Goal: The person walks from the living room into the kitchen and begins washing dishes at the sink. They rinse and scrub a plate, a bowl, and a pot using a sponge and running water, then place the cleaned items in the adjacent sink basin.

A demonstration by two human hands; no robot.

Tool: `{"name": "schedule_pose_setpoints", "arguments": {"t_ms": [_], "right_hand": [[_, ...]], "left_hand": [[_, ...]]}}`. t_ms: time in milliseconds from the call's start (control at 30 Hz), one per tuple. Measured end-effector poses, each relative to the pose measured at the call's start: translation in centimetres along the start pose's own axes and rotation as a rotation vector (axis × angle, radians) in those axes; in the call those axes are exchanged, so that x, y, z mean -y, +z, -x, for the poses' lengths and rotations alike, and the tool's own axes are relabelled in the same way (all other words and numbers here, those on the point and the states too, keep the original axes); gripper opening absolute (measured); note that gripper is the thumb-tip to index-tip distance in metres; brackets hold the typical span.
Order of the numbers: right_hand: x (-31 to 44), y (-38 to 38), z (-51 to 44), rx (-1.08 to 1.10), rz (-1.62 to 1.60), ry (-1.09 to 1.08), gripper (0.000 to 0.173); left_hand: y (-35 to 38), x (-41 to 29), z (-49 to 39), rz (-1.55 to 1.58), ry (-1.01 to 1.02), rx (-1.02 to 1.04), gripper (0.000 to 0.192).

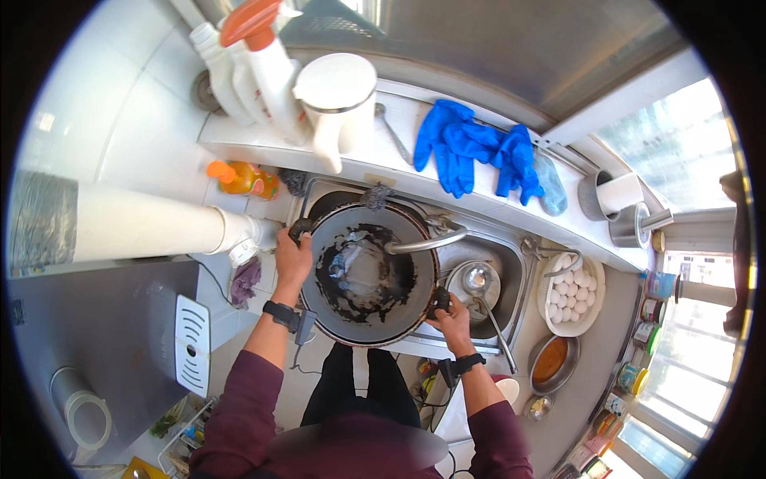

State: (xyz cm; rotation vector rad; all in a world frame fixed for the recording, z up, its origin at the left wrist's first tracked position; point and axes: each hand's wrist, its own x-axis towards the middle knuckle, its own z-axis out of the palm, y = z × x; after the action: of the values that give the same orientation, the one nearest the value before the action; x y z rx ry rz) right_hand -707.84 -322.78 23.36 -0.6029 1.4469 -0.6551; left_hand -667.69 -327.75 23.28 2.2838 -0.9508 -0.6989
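A large round pan (323, 299) with dark, patchy residue on its grey inside sits over the left part of the sink. My left hand (293, 257) grips its dark knob-like handle at the left rim. On the opposite side, my right hand (453, 323) holds the matching handle. The metal faucet spout (428, 240) reaches over the pan's inside. Whether water runs from it I cannot tell. A steel wool scrubber (376, 196) lies just behind the pan's far rim. In the right sink basin (508, 263) is a plate (488, 275) with a metal ladle (479, 280) on it.
Blue rubber gloves (458, 143), a white pitcher (338, 90) and spray bottle (269, 72) stand or lie along the ledge. To the right are a basket of eggs (571, 293) and a metal bowl of orange-brown contents (550, 362). A white pipe (149, 221) juts in from the left.
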Motion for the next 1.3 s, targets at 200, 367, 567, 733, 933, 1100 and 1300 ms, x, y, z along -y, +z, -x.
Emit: {"name": "schedule_pose_setpoints", "arguments": {"t_ms": [200, 367, 567, 733, 933, 1100, 1300], "right_hand": [[-1.6, 0.2, -0.4, 0.077, -0.095, 0.049, 0.063], [-2.0, 0.4, -0.5, 0.078, -0.051, 0.114, 0.063], [-1.9, 1.5, -0.3, 0.096, -0.092, 0.116, 0.063], [-2.0, 2.0, -0.3, 0.126, -0.119, 0.039, 0.059], [-2.2, 2.3, -0.4, 0.103, -0.076, 0.024, 0.058], [-3.2, 2.7, -0.8, 0.047, 0.017, 0.004, 0.051], [-5.3, 3.7, -1.7, -0.076, 0.203, -0.092, 0.048]], "left_hand": [[1.1, 0.0, -3.7, -0.186, 0.073, 0.045, 0.054], [1.4, -0.7, -6.3, -0.215, 0.043, 0.148, 0.051], [1.7, -0.7, -8.2, -0.104, 0.014, 0.257, 0.045], [2.5, 1.6, -10.3, -0.013, -0.061, 0.327, 0.049], [3.3, 3.2, -12.2, -0.009, -0.129, 0.370, 0.057], [2.9, 2.8, -11.7, -0.112, -0.060, 0.362, 0.059], [1.9, 1.0, -11.1, 0.002, -0.174, 0.377, 0.062]]}}
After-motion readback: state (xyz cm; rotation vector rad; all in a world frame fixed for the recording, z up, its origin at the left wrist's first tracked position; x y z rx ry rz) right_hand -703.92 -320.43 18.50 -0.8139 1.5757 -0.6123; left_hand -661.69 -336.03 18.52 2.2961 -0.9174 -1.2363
